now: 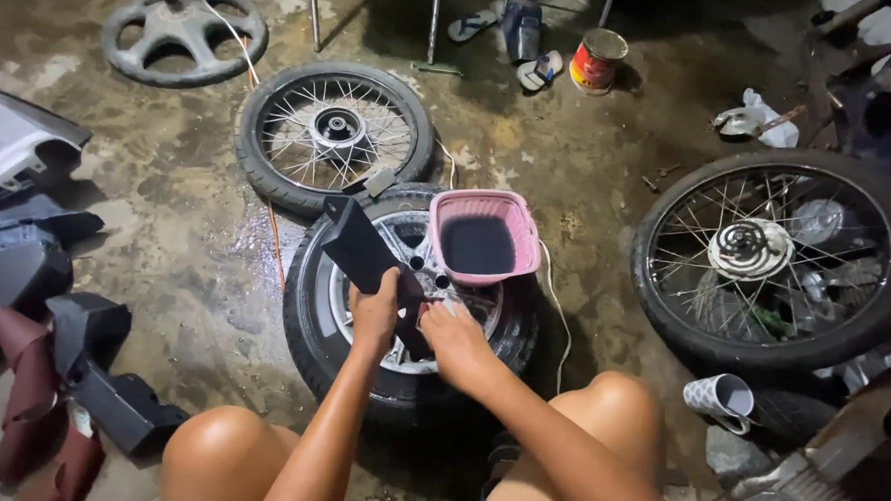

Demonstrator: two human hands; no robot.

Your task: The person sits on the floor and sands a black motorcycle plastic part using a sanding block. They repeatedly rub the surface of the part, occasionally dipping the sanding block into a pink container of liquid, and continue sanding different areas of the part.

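Note:
My left hand [376, 313] grips a long flat black plastic panel [361, 245] that slants up to the left over a small black tyre with a silver rim [314, 315] lying flat on the floor. My right hand [452, 339] is closed at the panel's lower end, above the rim; what its fingers hold is hidden. A pink plastic basin [485, 207] with dark liquid inside rests on the far side of that tyre. My bare knees show at the bottom of the view.
A spoked wheel [335, 130] lies behind, and a larger spoked wheel [771, 257] lies to the right. Black and dark red body panels [55, 364] sit at left. A paint can [598, 60], sandals, a patterned cup [721, 399] and a fan base [183, 31] stand around on wet concrete.

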